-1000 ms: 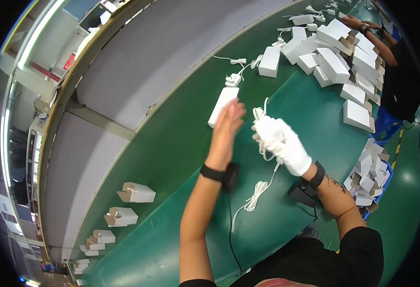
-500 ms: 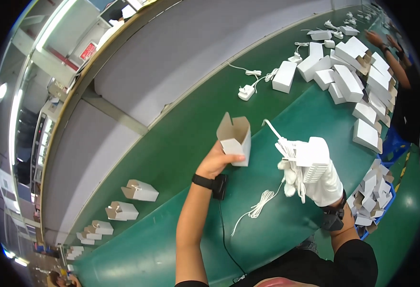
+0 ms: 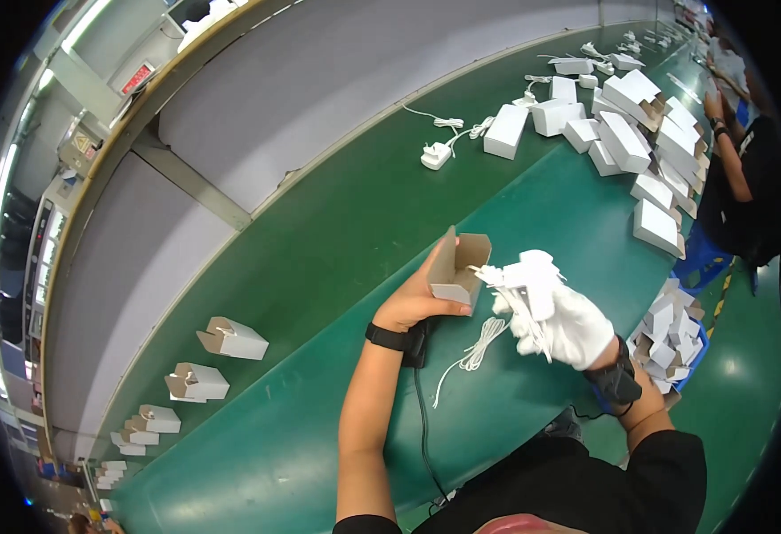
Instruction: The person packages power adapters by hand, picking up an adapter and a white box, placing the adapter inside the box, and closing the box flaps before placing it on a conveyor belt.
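My bare left hand (image 3: 413, 301) is wrapped round a small white cardboard box (image 3: 472, 262), its brown inside showing through the open end and a flap standing up. In my white-gloved right hand (image 3: 577, 331) is a white power adapter (image 3: 537, 278) with its cable bundled against it. The adapter and cable are close to the box's opening, and a cable tip appears to reach its edge. Below them, a coiled white cable (image 3: 475, 351) hangs or lies over the green belt; I cannot tell whether it belongs to the same adapter.
White boxes (image 3: 622, 142) are heaped at the right, near a co-worker (image 3: 742, 169). Another adapter (image 3: 437, 156) lies on the far green surface. Several open boxes (image 3: 233, 338) line the left side. A blue crate (image 3: 666, 338) full of boxes stands at lower right.
My right hand has moved left with the adapter, bringing it up to the box's mouth and turning it. The box in my left hand has tipped, its opening now facing the adapter more.
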